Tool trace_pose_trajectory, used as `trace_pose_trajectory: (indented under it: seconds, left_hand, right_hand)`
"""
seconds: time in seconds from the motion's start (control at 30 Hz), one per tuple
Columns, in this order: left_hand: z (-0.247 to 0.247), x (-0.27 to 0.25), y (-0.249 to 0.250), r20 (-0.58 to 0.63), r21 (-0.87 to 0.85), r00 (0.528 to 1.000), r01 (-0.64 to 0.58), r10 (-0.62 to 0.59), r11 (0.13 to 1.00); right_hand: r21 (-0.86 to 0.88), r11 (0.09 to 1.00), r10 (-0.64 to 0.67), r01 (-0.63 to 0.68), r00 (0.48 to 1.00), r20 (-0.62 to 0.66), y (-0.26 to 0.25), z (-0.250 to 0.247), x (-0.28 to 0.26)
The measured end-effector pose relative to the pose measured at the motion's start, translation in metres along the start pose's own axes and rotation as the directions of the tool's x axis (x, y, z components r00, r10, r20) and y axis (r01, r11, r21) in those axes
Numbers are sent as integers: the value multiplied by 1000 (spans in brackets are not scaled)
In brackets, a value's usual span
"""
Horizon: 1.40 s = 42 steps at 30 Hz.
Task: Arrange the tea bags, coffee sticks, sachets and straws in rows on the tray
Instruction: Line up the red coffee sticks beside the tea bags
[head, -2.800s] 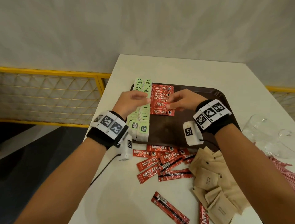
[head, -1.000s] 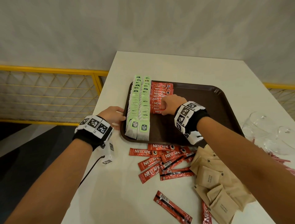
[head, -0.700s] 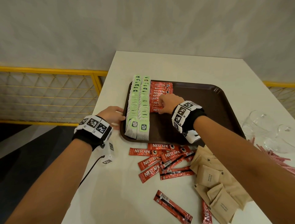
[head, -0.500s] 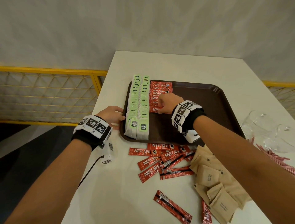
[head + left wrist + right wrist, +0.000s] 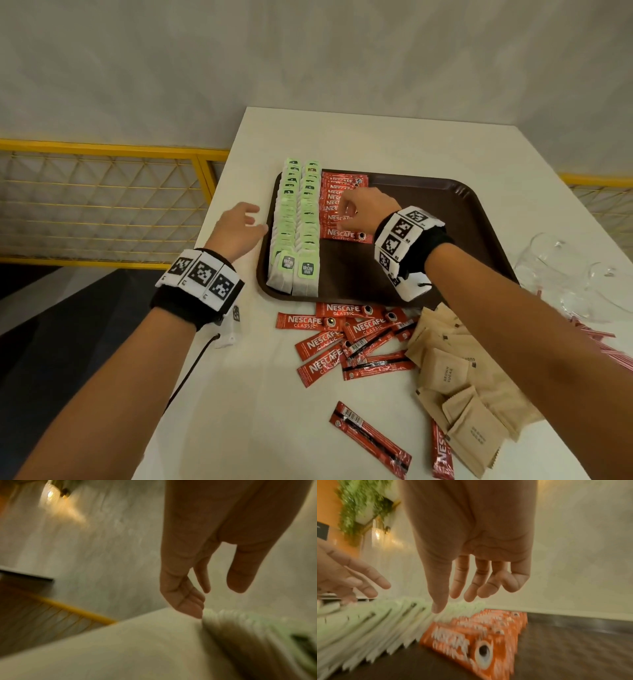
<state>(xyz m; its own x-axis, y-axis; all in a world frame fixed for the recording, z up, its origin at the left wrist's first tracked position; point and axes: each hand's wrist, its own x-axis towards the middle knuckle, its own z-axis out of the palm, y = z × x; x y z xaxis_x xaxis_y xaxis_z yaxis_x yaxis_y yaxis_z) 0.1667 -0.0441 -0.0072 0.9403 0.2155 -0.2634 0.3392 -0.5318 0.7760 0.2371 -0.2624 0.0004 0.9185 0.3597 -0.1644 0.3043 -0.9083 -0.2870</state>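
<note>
- My right hand (image 5: 364,214) is hanging over the row of red coffee sticks (image 5: 337,209) on the brown tray (image 5: 445,219). From the right wrist cam the fingers (image 5: 457,582) are loose, pointing down, nothing in them, and I see a gap between fingertips and sticks.
- My left hand (image 5: 238,228) is just off the tray's left edge, over the white table (image 5: 376,137). Fingers relaxed and spread, holding nothing. Left wrist cam is blurry but shows the fingertips (image 5: 190,608) right next to the tea bags; can't tell if they touch.
- Green tea bags (image 5: 298,226) sit in two neat overlapping rows along the left side of the tray, the coffee stick row touching them on the right. The stick row only covers the far half of that lane.
- Loose coffee sticks (image 5: 342,337) lie in a messy pile on the table just in front of the tray, plus one stray stick (image 5: 370,440) closer to me.
- Brown sugar sachets (image 5: 459,383) are heaped to the right of that pile, partly under my right forearm.
- Red straws (image 5: 596,337) poke out at the far right edge, next to a clear glass (image 5: 555,270).
</note>
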Motion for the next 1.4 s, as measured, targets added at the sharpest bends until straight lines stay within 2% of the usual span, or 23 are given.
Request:
trace_pose_trajectory:
  seconds: [0.07,0.1,0.17,0.23,0.33,0.43,0.5,0.6,0.67,0.73,0.83,0.93,1.1,1.23,1.3,1.4]
  left_hand:
    - [0,-23,14,-42,50,980,-191,194,980]
    - [1,-39,19,2,71,964,-266,267,961]
    - [9,-69,20,164,102,922,-370,352,923]
    - [19,-95,14,367,147,858,-435,359,888]
    - [34,-116,4,596,251,742,-536,308,806]
    - [49,-129,-1,721,360,640,-674,266,645]
    - [59,-134,-2,760,408,615,-703,211,583]
    - [74,-138,4,766,475,621,-720,165,505]
    - [84,-141,10,754,529,645,-710,126,465]
    - [94,-145,14,742,577,666,-693,77,431]
    - [107,-148,14,716,638,697,-671,28,379]
    - [116,-149,11,679,683,734,-634,4,361]
    - [107,-148,4,607,684,793,-559,60,469]
    - [93,-141,2,557,723,828,-516,54,459]
    - [91,-141,7,566,720,822,-532,66,445]
    - [97,-148,19,609,648,772,-618,185,445]
  right_hand:
    - [85,996,-15,18,999,-42,-4,-13,-13]
    - [153,988,-28,38,997,-71,-7,-18,-25]
    - [290,954,-42,78,991,-126,-12,-23,-56]
    - [345,935,-57,79,996,-71,-17,-23,-92]
    - [313,950,-64,13,986,154,-22,-14,-137]
    - [225,974,-23,-22,980,197,-18,-3,-163]
    - [91,994,38,-62,969,244,-11,7,-171]
    - [-98,978,205,-186,949,239,5,20,-174]
    - [-176,960,251,-218,949,192,10,24,-175]
    - [-246,949,240,-198,958,155,10,26,-175]
    - [-363,927,145,-90,981,126,5,31,-170]
    - [-422,907,80,1,982,173,-1,35,-166]
    - [-365,926,-22,99,978,209,-13,40,-166]
    - [-133,989,-44,68,984,172,-13,33,-174]
    - [-37,996,-75,82,985,157,0,25,-183]
    - [-109,991,-44,76,962,268,21,15,-205]
